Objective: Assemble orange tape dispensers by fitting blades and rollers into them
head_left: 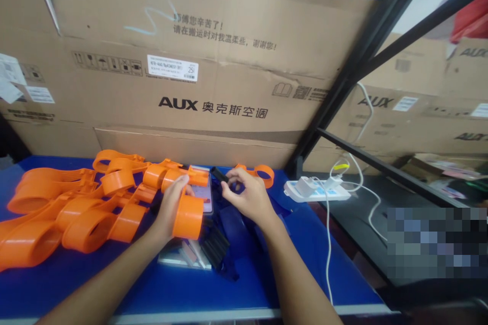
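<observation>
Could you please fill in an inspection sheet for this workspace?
Surface: blue tabletop, with loose orange pieces spread at left.
Job's things: held orange piece; small black piece.
Clutter: dark parts and a lit screen near the hands.
Hands: left hand grips the held orange piece; right hand pinches the small black piece.
Cables: white cable from the power strip.
Surroundings: cardboard box behind; black frame at right.

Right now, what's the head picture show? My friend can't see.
A person's left hand holds an orange piece, the right hand a black piece, over a blue table. More orange pieces lie left; a cardboard box stands behind.
</observation>
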The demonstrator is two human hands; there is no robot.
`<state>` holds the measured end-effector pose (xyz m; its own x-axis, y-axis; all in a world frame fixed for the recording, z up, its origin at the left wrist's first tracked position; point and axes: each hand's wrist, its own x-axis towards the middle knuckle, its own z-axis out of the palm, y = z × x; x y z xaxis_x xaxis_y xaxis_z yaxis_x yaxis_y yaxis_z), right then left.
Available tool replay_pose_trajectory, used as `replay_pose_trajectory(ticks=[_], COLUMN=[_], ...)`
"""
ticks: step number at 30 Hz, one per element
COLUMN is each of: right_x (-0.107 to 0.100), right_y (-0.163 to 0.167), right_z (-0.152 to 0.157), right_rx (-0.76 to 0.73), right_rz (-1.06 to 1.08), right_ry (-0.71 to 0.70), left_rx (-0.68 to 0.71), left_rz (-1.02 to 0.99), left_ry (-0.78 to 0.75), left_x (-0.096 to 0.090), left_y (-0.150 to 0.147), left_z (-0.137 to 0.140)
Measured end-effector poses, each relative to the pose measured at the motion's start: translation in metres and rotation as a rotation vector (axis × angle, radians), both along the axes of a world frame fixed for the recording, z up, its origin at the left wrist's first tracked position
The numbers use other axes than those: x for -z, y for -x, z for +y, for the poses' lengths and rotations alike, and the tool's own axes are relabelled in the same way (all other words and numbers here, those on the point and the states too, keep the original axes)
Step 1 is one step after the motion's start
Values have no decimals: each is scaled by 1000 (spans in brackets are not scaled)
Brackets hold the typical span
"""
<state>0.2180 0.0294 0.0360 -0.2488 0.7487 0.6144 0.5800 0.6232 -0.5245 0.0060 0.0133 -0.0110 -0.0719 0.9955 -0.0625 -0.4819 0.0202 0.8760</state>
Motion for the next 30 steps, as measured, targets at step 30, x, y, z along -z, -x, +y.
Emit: replay_pose_trajectory(ticks=[30], right_x=[12], right_y=[5], right_z=[0], right_rx=[56], right_rz=[-172], right_ry=[-122], left_rx=[70], left_rz=[311], left_ry=[-227], left_x=[4], left_y=[-9], left_z=[-6])
